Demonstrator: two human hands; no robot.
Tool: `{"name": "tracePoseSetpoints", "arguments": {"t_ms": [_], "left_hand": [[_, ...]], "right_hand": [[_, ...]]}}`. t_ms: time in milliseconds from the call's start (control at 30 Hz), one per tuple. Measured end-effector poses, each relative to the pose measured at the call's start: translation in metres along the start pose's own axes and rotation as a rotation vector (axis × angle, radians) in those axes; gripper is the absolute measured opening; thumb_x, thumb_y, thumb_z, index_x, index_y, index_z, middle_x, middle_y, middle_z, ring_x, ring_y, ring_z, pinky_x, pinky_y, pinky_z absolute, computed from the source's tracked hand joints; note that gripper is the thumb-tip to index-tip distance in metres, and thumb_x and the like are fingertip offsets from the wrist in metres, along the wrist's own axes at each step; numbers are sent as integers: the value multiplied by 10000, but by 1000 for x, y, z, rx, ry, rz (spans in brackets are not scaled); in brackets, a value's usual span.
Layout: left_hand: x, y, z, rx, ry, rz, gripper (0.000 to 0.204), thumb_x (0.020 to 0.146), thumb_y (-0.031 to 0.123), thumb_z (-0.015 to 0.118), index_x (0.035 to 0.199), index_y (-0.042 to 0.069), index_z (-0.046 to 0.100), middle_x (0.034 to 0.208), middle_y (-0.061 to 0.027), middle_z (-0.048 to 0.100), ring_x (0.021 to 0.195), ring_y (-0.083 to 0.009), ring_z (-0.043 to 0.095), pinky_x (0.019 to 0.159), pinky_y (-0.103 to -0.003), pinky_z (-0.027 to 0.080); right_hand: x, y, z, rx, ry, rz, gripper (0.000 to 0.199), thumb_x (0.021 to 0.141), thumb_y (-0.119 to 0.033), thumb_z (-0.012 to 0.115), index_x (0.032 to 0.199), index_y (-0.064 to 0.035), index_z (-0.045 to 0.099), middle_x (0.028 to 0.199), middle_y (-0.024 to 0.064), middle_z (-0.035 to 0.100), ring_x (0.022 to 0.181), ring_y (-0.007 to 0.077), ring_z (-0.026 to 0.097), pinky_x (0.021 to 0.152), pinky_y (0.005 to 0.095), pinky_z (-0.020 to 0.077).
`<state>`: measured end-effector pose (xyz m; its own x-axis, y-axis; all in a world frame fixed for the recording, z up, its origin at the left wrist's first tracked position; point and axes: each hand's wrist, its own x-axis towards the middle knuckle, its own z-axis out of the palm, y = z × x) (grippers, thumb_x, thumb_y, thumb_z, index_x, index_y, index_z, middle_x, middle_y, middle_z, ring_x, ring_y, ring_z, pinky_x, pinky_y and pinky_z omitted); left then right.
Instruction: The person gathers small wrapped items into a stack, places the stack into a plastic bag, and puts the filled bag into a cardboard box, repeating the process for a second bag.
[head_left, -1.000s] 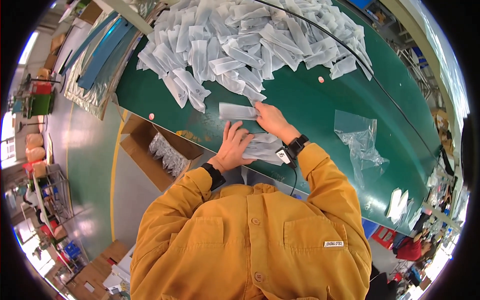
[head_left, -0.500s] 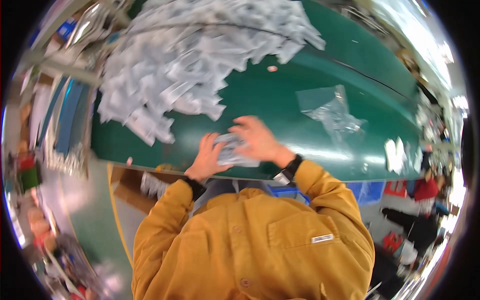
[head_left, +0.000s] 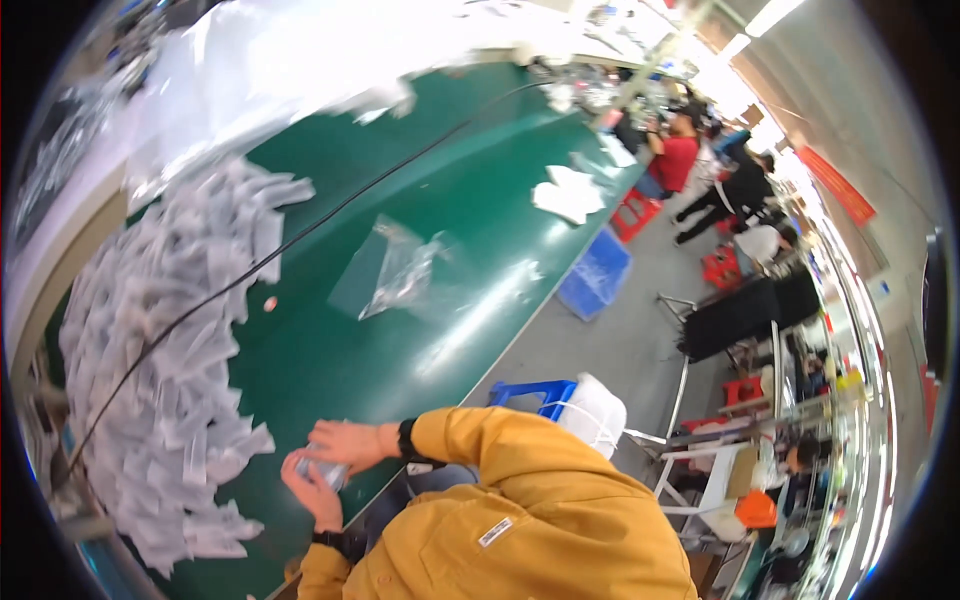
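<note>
Near the front edge of the green table my left hand (head_left: 316, 494) is closed around the side of a small stack of greyish translucent plastic packets (head_left: 328, 471). My right hand (head_left: 352, 444) meets it from the other side, its fingers bent over the top of the stack. The fingers cover much of the stack, so what the packets contain cannot be made out. Left of both hands spreads a large heap of similar packets (head_left: 165, 370). The hands stay apart from this heap.
A black cable (head_left: 330, 215) crosses above the table and the heap. Crumpled clear plastic bags (head_left: 395, 275) and white pieces (head_left: 568, 194) lie farther along the table. A blue stool (head_left: 533, 396) stands to the right. People (head_left: 678, 155) are beyond the far end.
My view has swung to the right, bringing the aisle and the people into sight. My right hand has come down onto the packets, and both hands now enclose the stack.
</note>
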<state>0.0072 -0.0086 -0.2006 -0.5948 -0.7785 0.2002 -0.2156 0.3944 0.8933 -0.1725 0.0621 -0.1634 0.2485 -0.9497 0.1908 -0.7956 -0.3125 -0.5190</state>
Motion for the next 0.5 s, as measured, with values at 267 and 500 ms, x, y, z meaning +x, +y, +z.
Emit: {"name": "tracePoseSetpoints", "arguments": {"t_ms": [267, 500], "left_hand": [[33, 30, 28, -258, -185, -40, 274, 1005, 182, 436, 1126, -23, 572, 1153, -159, 570, 1095, -287, 534, 981, -380, 406], [93, 139, 107, -347, -149, -82, 333, 874, 104, 667, 1173, 15, 550, 1015, -79, 527, 945, -186, 527, 838, -312, 474]], "right_hand": [[-58, 5, -17, 127, 154, 223, 972, 537, -355, 883, 1353, -52, 451, 1114, 198, 497, 1028, 391, 484, 879, 460, 456], [-167, -10, -191, 90, 600, 441, 881, 661, -332, 866, 1381, -30, 458, 1164, 176, 541, 1053, 356, 529, 943, 432, 432]]}}
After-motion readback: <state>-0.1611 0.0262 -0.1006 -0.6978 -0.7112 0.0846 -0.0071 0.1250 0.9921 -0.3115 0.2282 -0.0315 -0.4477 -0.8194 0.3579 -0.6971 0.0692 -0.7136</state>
